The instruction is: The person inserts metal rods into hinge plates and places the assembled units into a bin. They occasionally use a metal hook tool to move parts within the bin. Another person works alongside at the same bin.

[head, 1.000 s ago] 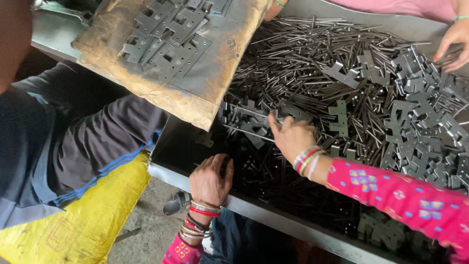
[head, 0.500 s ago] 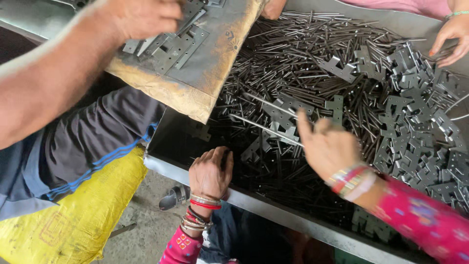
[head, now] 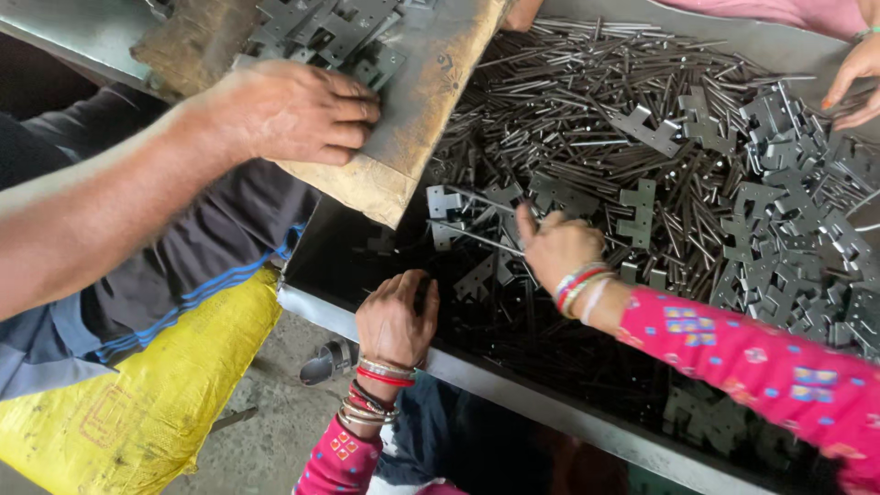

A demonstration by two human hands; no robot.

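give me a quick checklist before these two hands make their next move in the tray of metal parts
1. Right hand grip: cannot tell; its fingers curl at the end of a thin rod.
2. Left hand load: cannot tell; it rests at the tray rim, palm hidden.
3. Room on the left: not ok; a co-worker's hand presses on a board overhanging the tray.
4. Far side: probably not ok; another person's hand is over the brackets.
5. Parts within reach: ok; loose rods and brackets lie near the right hand.
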